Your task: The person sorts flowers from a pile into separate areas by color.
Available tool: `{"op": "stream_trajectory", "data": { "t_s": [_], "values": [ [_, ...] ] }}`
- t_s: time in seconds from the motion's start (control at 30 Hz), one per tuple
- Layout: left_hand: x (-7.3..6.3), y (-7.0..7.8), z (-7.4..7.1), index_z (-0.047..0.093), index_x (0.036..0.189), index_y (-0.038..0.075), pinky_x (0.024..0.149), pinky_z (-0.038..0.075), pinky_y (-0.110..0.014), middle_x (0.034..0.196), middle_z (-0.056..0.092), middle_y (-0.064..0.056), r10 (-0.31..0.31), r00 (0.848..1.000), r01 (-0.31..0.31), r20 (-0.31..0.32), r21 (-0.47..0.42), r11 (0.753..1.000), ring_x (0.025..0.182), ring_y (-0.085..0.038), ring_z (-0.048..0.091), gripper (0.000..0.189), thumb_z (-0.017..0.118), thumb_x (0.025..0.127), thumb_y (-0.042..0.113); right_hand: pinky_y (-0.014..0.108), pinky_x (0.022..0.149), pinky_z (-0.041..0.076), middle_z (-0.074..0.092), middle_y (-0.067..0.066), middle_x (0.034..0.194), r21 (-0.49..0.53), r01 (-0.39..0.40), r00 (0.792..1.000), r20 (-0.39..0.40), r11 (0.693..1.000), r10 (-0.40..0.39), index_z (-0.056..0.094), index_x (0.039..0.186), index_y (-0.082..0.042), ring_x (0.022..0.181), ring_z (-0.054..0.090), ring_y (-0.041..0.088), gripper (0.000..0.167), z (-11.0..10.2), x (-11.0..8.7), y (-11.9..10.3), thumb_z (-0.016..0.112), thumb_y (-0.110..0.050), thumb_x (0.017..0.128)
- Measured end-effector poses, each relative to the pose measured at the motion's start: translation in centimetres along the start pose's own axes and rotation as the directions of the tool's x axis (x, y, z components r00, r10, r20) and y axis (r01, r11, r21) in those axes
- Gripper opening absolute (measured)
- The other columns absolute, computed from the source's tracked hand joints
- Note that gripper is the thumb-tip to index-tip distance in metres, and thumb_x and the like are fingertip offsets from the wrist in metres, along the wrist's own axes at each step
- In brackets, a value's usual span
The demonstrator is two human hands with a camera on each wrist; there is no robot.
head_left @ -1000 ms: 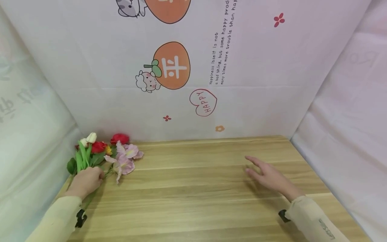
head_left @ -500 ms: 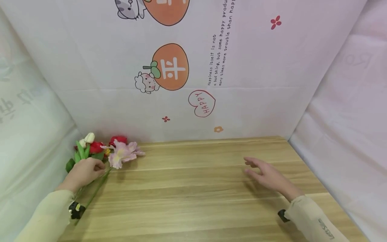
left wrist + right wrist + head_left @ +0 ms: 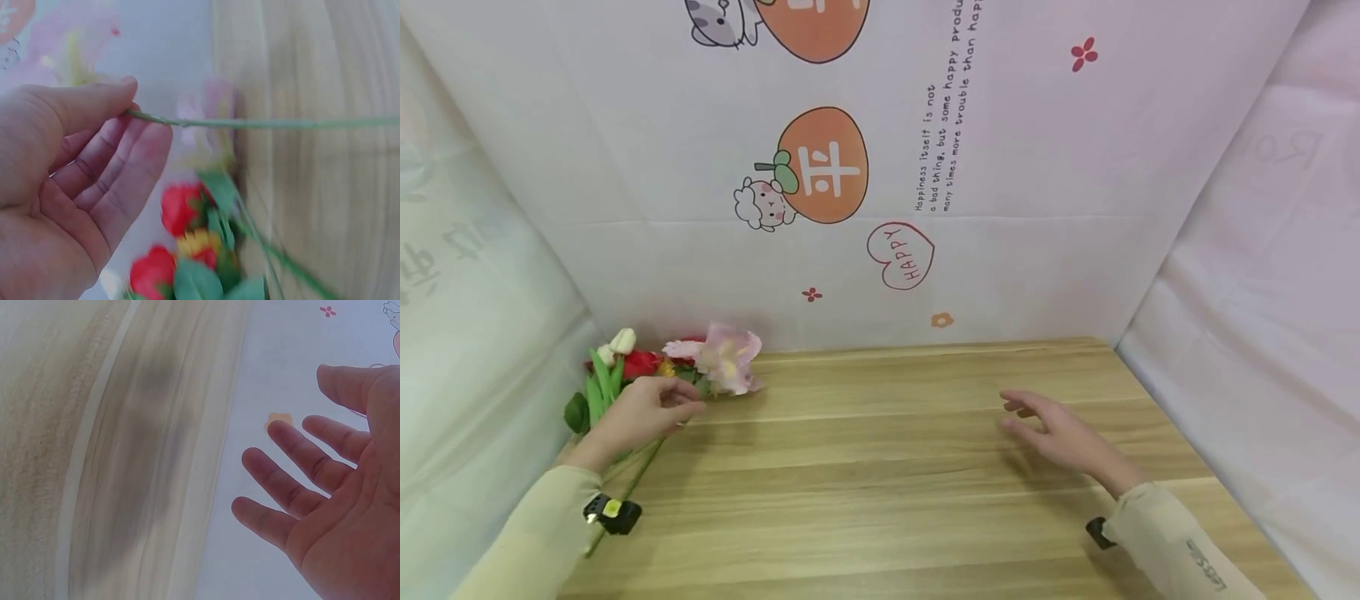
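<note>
Above the left part of the worktop [image 3: 880, 467], the left hand [image 3: 647, 408] pinches a green stem [image 3: 262, 124] between thumb and fingers, its grip clasped on that thin stalk. The lilac flower [image 3: 726, 358] shows beyond the fingertips, over the worktop's far left edge, its frilled petals pale yellow at the centre. The stem slants back past the wrist toward the worktop's near left side; whether its lower end touches the surface, I can't tell. A second lilac flower [image 3: 215, 125], blurred in the left wrist view, is at the worktop's far left edge, near the roses.

In the worktop's far left corner lie red roses [image 3: 180, 206], a yellow flower [image 3: 200, 244] among them, white tulips [image 3: 622, 340] and dark leaves [image 3: 576, 412].

Over the worktop's right part hangs the right hand [image 3: 1067, 433], its grip released, fingers spread and slightly bent, palm turned toward the worktop's middle. Both sleeves [image 3: 1172, 533] are cream.

Behind the worktop stands a white backdrop [image 3: 1037, 167] printed with an orange fruit [image 3: 827, 167], a sheep [image 3: 763, 204] and a red heart [image 3: 901, 256]. White cloth [image 3: 1247, 250] flanks the worktop on either side.
</note>
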State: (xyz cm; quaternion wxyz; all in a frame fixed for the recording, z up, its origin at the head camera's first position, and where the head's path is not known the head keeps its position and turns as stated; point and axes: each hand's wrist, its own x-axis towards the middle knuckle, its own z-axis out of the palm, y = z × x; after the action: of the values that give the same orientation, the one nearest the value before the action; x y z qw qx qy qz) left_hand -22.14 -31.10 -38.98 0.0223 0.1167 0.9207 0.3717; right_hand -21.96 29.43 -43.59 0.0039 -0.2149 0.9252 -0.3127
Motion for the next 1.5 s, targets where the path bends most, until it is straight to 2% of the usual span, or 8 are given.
{"op": "stream_trajectory", "data": {
  "t_s": [0.2, 0.47, 0.63, 0.77, 1.07, 1.2, 1.37, 1.5],
  "values": [
    [1.1, 2.6, 1.8, 0.066, 0.112, -0.005, 0.068, 0.063, -0.038, 0.098, 0.071, -0.018, 0.011, 1.0, -0.014, -0.014, -0.192, 0.981, 0.082, -0.024, 0.07, 0.034, 0.076, 0.094, 0.021, 0.06, 0.096, 0.051, 0.059, 0.017, 0.138, 0.012, 0.017, 1.0, 0.007, 1.0, -0.017, 0.05, 0.146, -0.002, 0.118, 0.061, 0.036, 0.057, 0.4, 0.6, -0.4, 0.059, -0.039, 0.104],
    [2.9, 5.0, 4.9, 0.065, 0.111, -0.007, 0.068, 0.063, -0.038, 0.099, 0.07, -0.018, 0.03, 0.999, -0.034, -0.017, -0.34, 0.94, 0.081, -0.027, 0.069, 0.035, 0.079, 0.092, 0.019, 0.059, 0.101, 0.048, 0.061, 0.021, 0.133, 0.078, 0.029, 0.998, 0.053, 0.997, -0.033, 0.05, 0.146, -0.002, 0.116, 0.063, 0.034, 0.054, 1.4, 1.1, -2.0, 0.059, -0.036, 0.104],
    [4.0, 6.9, 6.5, 0.063, 0.113, -0.009, 0.069, 0.063, -0.036, 0.099, 0.068, -0.017, 0.033, 0.999, -0.03, 0.0, -0.412, 0.911, 0.085, -0.032, 0.068, 0.035, 0.078, 0.092, 0.015, 0.053, 0.1, 0.051, 0.064, 0.015, 0.13, 0.115, 0.047, 0.995, 0.081, 0.992, -0.057, 0.052, 0.144, -0.004, 0.114, 0.064, 0.029, 0.05, 2.3, 1.6, -3.9, 0.059, -0.034, 0.105],
    [4.7, 8.6, 7.8, 0.064, 0.114, -0.008, 0.07, 0.063, -0.037, 0.099, 0.068, -0.016, 0.046, 0.999, -0.035, 0.012, -0.453, 0.891, 0.084, -0.029, 0.069, 0.034, 0.077, 0.092, 0.014, 0.045, 0.096, 0.055, 0.065, 0.012, 0.127, 0.16, 0.087, 0.99, 0.1, 0.983, -0.104, 0.054, 0.142, -0.003, 0.112, 0.065, 0.028, 0.046, 3.0, 1.9, -5.8, 0.059, -0.029, 0.105],
    [4.9, 12.8, 10.7, 0.063, 0.114, -0.008, 0.074, 0.063, -0.04, 0.1, 0.068, -0.016, 0.122, 0.992, -0.085, 0.032, -0.549, 0.831, 0.083, -0.029, 0.068, 0.033, 0.076, 0.093, 0.013, 0.034, 0.085, 0.058, 0.069, 0.005, 0.121, 0.263, 0.147, 0.973, 0.137, 0.954, -0.187, 0.058, 0.139, -0.004, 0.105, 0.068, 0.02, 0.045, 4.6, 2.3, -10.8, 0.059, -0.033, 0.105],
    [5.2, 14.5, 11.7, 0.066, 0.113, -0.005, 0.074, 0.063, -0.04, 0.1, 0.069, -0.016, 0.151, 0.988, -0.114, 0.021, -0.558, 0.822, 0.084, -0.03, 0.069, 0.03, 0.076, 0.093, 0.015, 0.033, 0.079, 0.06, 0.069, 0.007, 0.12, 0.371, 0.113, 0.97, 0.158, 0.922, -0.183, 0.055, 0.141, 0.0, 0.102, 0.068, 0.024, 0.047, 5.3, 2.6, -12.3, 0.06, -0.029, 0.105],
    [5.5, 16.1, 12.5, 0.068, 0.109, -0.003, 0.072, 0.063, -0.039, 0.099, 0.071, -0.016, 0.18, 0.983, -0.16, -0.024, -0.58, 0.798, 0.086, -0.034, 0.069, 0.022, 0.075, 0.093, 0.011, 0.039, 0.08, 0.062, 0.067, 0.018, 0.123, 0.536, 0.052, 0.964, 0.193, 0.842, -0.182, 0.052, 0.14, 0.007, 0.101, 0.069, 0.028, 0.047, 6.6, 3.2, -13.3, 0.061, -0.022, 0.104],
    [5.6, 16.7, 12.8, 0.068, 0.108, -0.003, 0.071, 0.063, -0.039, 0.096, 0.071, -0.013, 0.176, 0.983, -0.173, -0.056, -0.609, 0.774, 0.082, -0.027, 0.068, 0.022, 0.076, 0.092, 0.011, 0.046, 0.08, 0.061, 0.065, 0.021, 0.123, 0.615, 0.023, 0.961, 0.204, 0.788, -0.188, 0.054, 0.137, 0.009, 0.101, 0.069, 0.037, 0.045, 7.4, 3.6, -14.0, 0.061, -0.021, 0.104]
  ]
}}
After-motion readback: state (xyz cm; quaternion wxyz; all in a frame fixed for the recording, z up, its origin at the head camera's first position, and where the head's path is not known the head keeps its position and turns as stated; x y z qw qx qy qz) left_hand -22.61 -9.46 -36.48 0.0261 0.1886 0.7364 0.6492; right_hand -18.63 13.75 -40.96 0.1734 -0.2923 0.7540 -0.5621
